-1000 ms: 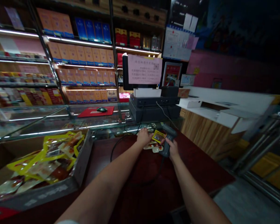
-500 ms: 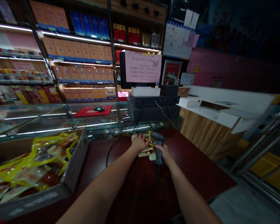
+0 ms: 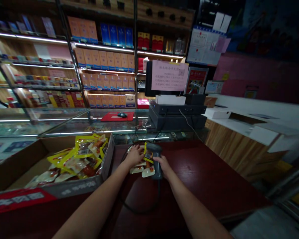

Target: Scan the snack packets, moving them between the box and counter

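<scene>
On the dark red tabletop, my left hand (image 3: pixel 135 156) rests with bent fingers on a small pile of snack packets. It grips a yellow-edged snack packet (image 3: pixel 148 153) at the top of the pile. Paler packets (image 3: pixel 148 171) lie below it, partly covered by my fingers. My right hand (image 3: pixel 163 165) is wrapped round the handle of a dark grey barcode scanner (image 3: pixel 157 166). The scanner's head is right beside the yellow-edged packet, and its black cable loops over the table.
An open cardboard box (image 3: pixel 106 162) with yellow snack packets (image 3: pixel 82 156) stands to the left. Behind the table are a glass counter (image 3: pixel 64 124), a mouse (image 3: pixel 122 115) on a red mat and a monitor (image 3: pixel 169 78) with a pink notice. Boxed goods line the back shelves.
The view has turned to the left, bringing more of the cardboard box into sight. Both hands keep their holds, with the scanner still close to the yellow-edged packet.
</scene>
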The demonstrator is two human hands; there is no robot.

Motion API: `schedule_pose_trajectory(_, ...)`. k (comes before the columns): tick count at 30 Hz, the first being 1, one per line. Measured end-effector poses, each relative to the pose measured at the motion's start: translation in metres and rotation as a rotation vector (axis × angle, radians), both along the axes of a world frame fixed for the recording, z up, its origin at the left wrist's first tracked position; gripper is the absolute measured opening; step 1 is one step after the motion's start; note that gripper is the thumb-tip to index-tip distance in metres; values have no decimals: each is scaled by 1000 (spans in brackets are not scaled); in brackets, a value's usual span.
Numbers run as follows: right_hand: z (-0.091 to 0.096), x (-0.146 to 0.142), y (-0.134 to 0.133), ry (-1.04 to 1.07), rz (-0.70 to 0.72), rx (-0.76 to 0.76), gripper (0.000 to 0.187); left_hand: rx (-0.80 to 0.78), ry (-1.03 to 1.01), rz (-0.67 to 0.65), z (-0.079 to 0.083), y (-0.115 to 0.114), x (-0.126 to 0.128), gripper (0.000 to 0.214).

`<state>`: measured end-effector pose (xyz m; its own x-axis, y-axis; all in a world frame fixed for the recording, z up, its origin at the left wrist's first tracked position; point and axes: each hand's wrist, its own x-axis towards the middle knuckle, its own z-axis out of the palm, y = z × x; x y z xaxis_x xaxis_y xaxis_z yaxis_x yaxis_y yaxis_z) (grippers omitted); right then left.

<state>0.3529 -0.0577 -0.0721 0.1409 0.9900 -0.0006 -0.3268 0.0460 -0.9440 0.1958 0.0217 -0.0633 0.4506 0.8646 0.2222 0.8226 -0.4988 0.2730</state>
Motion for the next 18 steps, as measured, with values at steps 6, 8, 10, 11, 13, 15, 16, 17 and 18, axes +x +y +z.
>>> schedule_pose_trajectory(6, 2, -1, -1, 49, -86, 42, 22, 2, -89, 192, 3, -13, 9, 28)
schedule_pose_trajectory(8, 1, 5, -5, 71, -124, 59, 22, 15, -146, 218, -1, -13, 11, 23)
schedule_pose_trajectory(10, -1, 11, -10, 99, -144, 72, 23, -11, -258, 250, -6, -11, 10, 18)
schedule_pose_trajectory(11, -1, 14, -12, 110, -135, 74, 23, -37, -342, 268, -8, -10, 9, 16)
schedule_pose_trajectory(13, -1, 19, -16, 122, -98, 64, 26, -52, -542, 284, -13, -7, 5, 15)
schedule_pose_trajectory(15, 1, 20, -19, 122, -52, 65, 29, 18, -743, 286, -17, -4, 1, 14)
schedule_pose_trajectory(16, 2, 20, -20, 119, -20, 65, 30, 61, -831, 289, -18, -3, -1, 13)
schedule_pose_trajectory(17, 3, 18, -21, 114, 13, 66, 31, 88, -914, 298, -19, -1, -3, 12)
schedule_pose_trajectory(18, 4, 16, -23, 107, 51, 64, 31, 90, -997, 307, -21, 1, -3, 11)
